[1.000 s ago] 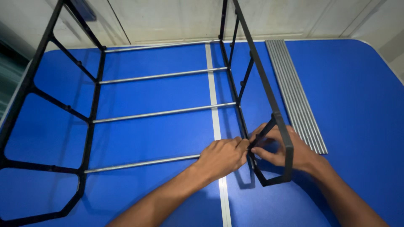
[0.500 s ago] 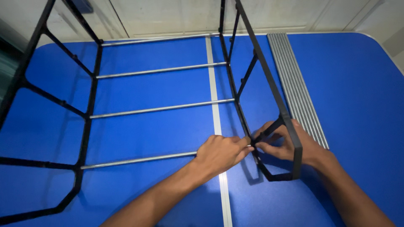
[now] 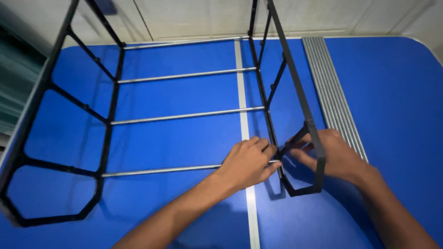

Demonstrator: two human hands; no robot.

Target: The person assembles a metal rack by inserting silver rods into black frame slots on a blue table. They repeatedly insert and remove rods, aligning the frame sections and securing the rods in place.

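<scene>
Seen from above, a blue table (image 3: pixel 392 92) carries a black rack frame with 2 upright side panels. The left hand (image 3: pixel 247 163) pinches the end of the nearest metal rod (image 3: pixel 157 170), which runs left to right, against the right side panel (image 3: pixel 295 106). The right hand (image 3: pixel 334 154) steadies that panel from the other side, fingers curled on a strut. Spare rods (image 3: pixel 334 92) lie just beyond.

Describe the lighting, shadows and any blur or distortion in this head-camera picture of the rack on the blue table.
Head view: light is soft and even, with a pale sheen on the table; soft shadows fall under the right hand and the right rack frame; the left frame leans outward from wide-angle distortion; the far left edge is blurred; the left hand and rods are sharp.
</scene>
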